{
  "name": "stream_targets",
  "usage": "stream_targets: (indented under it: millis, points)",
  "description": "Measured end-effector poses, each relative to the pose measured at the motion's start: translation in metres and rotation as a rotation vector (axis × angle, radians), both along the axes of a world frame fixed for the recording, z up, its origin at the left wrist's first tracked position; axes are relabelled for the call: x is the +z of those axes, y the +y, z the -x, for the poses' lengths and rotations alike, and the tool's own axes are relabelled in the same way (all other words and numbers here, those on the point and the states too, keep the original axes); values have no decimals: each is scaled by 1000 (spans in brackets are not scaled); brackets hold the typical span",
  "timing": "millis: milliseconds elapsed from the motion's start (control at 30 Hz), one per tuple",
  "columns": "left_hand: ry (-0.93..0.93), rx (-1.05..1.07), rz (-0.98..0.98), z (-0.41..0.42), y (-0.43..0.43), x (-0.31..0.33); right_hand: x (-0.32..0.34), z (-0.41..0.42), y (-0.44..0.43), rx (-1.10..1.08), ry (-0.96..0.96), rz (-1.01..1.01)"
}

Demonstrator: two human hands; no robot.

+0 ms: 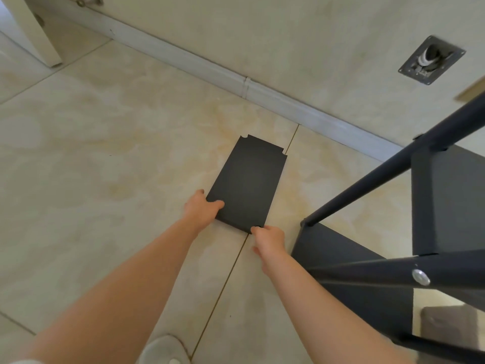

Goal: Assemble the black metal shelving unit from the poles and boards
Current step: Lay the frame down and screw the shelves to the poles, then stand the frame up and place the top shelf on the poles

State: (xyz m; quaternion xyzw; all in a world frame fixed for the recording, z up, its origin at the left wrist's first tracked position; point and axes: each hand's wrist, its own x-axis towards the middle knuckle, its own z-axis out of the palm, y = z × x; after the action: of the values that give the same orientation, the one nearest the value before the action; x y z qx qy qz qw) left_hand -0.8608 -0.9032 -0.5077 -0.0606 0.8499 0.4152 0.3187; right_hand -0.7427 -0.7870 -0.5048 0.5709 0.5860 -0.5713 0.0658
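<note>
On the tiled floor (105, 153), just short of the skirting (210, 67) at its far edge, the loose black board (249, 179) lies flat beside a grout line, its notched corners pointing toward the wall. The left hand (200, 210) grips the board's near left corner, thumb laid over the top face and fingers curled round the edge, likely to lift it off the tiles. The right hand (270, 240) pinches the near right corner at its tip, which would keep the board level as it comes up. Further right stands the partly built shelving frame (380, 179), its poles carrying boards already fixed, one joint showing a silver bolt (420, 277). No brand, label or readable writing appears on any part.
</note>
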Motion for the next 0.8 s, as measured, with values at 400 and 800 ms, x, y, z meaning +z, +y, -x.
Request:
stream_targets:
  millis: [400,800]
  points:
    - [-284,229,-350,8,-11,84,71,-9,-16,-475,343,456]
    - [-339,262,-326,-30,-72,213,191,-40,-41,-323,536,550]
